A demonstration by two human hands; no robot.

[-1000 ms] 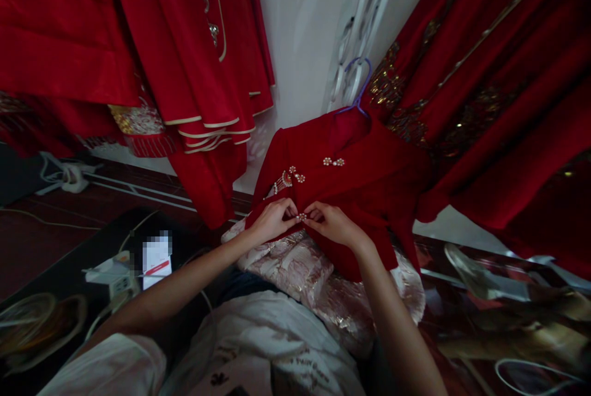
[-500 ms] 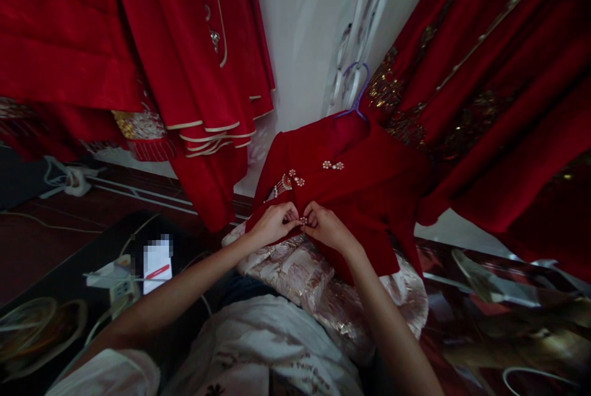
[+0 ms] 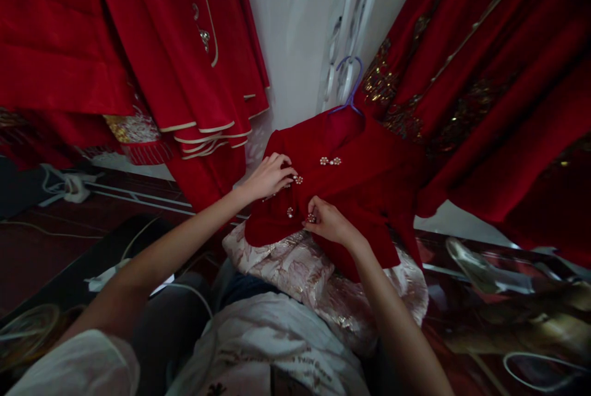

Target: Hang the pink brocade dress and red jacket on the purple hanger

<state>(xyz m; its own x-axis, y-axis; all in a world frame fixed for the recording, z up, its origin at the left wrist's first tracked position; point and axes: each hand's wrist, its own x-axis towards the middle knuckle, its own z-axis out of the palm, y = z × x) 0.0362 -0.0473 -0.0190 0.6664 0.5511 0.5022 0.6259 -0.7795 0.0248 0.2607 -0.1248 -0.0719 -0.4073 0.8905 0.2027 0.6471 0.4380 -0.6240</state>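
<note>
A red jacket (image 3: 355,193) hangs on a purple hanger (image 3: 349,106), with its lower front spread before me. My left hand (image 3: 271,175) reaches over the left front panel, fingers bent and tips together at a beaded flower clasp (image 3: 298,180); it covers most of the tasselled ornament there. Between thumb and fingers, my right hand (image 3: 329,222) pinches another flower clasp (image 3: 311,218) on the opposite front edge. Its separate matching half (image 3: 290,212) lies on the left panel. Higher up, a joined pair of flowers (image 3: 330,161) closes the front near the collar.
Pinkish brocade fabric (image 3: 295,266) lies across my lap beneath the jacket. Red garments (image 3: 184,63) hang at left, and gold-embroidered ones (image 3: 471,94) at right. A dark surface with a white cable (image 3: 196,292) is at lower left. Clutter (image 3: 530,328) fills the lower right.
Both hands were together at the lower clasp. My left hand has moved up to the ornament; my right hand has shifted slightly right with its clasp half, leaving the two halves apart.
</note>
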